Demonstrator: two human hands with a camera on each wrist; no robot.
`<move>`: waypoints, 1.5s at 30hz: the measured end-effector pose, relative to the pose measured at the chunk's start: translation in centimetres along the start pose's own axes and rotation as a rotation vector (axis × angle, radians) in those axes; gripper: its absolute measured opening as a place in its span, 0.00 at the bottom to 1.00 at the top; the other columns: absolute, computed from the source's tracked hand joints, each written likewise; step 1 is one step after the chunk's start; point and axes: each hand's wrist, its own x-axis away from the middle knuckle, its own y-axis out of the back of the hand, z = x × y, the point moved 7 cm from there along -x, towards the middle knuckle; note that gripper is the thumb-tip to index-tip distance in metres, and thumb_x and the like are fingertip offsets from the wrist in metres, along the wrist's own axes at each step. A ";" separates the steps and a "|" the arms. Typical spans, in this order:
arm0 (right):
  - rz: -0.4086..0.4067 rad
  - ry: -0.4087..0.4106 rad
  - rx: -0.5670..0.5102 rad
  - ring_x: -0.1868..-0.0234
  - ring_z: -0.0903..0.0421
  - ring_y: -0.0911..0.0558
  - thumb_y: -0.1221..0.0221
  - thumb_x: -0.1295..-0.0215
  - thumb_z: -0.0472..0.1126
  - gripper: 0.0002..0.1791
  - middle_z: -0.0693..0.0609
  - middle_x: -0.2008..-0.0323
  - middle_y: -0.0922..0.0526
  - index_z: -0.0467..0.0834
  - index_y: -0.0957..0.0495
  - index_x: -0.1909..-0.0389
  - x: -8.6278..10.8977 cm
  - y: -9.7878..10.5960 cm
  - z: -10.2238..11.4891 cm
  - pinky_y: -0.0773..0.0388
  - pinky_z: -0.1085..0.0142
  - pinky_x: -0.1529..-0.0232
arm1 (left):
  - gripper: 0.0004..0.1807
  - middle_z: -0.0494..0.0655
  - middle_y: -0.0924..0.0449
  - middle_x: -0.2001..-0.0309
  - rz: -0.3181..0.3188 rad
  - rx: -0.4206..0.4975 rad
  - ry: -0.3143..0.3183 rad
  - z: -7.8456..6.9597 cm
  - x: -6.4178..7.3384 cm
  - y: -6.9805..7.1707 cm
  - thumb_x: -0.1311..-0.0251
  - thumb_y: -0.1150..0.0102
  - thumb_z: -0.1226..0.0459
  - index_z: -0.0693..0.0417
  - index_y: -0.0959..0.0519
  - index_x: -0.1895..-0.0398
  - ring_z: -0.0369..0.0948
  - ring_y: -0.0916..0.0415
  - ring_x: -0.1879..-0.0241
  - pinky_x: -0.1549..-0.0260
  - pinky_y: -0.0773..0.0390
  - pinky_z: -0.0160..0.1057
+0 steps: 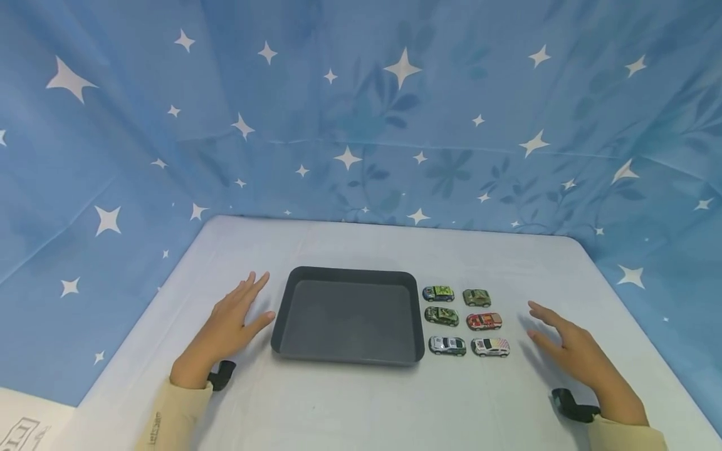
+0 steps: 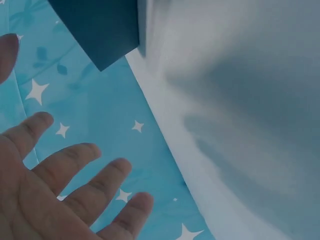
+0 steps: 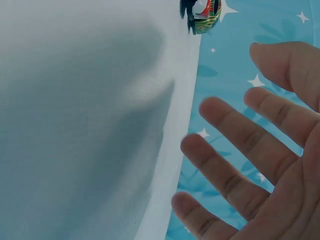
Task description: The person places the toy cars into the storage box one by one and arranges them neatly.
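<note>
Starry blue backdrop (image 1: 361,116), white table (image 1: 366,404)

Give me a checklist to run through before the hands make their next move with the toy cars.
1. Left hand free: ok, fingers extended beside the tray, holding nothing.
2. Right hand free: ok, fingers extended, holding nothing.
3. Right hand touching a car: not ok, it is apart from all six toy cars.
4. Cars separated for picking up: ok, two columns of three between the tray and the right hand, with gaps showing.
5. Tray ready to receive cars: ok, no car lies in it.
6. Cars' wheels turning freely: cannot tell from these pictures.
</note>
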 end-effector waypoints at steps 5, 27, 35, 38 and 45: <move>-0.017 0.044 -0.030 0.37 0.21 0.23 0.36 0.22 0.36 0.32 0.26 0.39 0.18 0.30 0.33 0.24 -0.1 0.1 0.0 0.28 0.23 0.42 | 0.43 0.74 0.53 0.16 0.041 0.096 -0.001 0.2 -1.0 0.0 0.20 0.39 0.52 0.58 0.45 0.12 0.75 0.48 0.21 0.31 0.42 0.80; 0.024 0.153 -0.101 0.47 0.30 0.14 0.33 0.28 0.31 0.24 0.33 0.49 0.11 0.29 0.22 0.34 -3.0 0.5 1.1 0.23 0.29 0.41 | 0.40 0.67 0.40 0.18 0.110 0.274 -0.035 1.6 -2.4 -0.7 0.26 0.31 0.60 0.58 0.37 0.16 0.70 0.35 0.25 0.31 0.29 0.68; 0.046 0.149 -0.109 0.48 0.32 0.13 0.32 0.27 0.32 0.22 0.35 0.49 0.10 0.29 0.20 0.36 -4.0 0.7 1.3 0.21 0.31 0.43 | 0.39 0.65 0.36 0.20 0.139 0.360 -0.035 1.6 -3.0 -0.9 0.26 0.30 0.62 0.59 0.35 0.17 0.67 0.29 0.27 0.33 0.25 0.65; 0.052 0.139 -0.118 0.48 0.33 0.13 0.32 0.28 0.32 0.21 0.36 0.50 0.10 0.30 0.19 0.37 -4.3 0.6 1.5 0.20 0.32 0.43 | 0.39 0.66 0.37 0.19 0.166 0.416 -0.029 1.6 -3.2 -1.2 0.26 0.31 0.63 0.61 0.36 0.17 0.67 0.28 0.28 0.34 0.23 0.64; 0.077 0.140 -0.144 0.49 0.34 0.13 0.32 0.27 0.32 0.20 0.36 0.52 0.10 0.28 0.19 0.38 -5.2 0.6 1.5 0.19 0.33 0.44 | 0.39 0.68 0.36 0.21 0.211 0.487 -0.001 1.8 -3.8 -1.9 0.26 0.31 0.63 0.63 0.36 0.18 0.68 0.27 0.29 0.35 0.25 0.68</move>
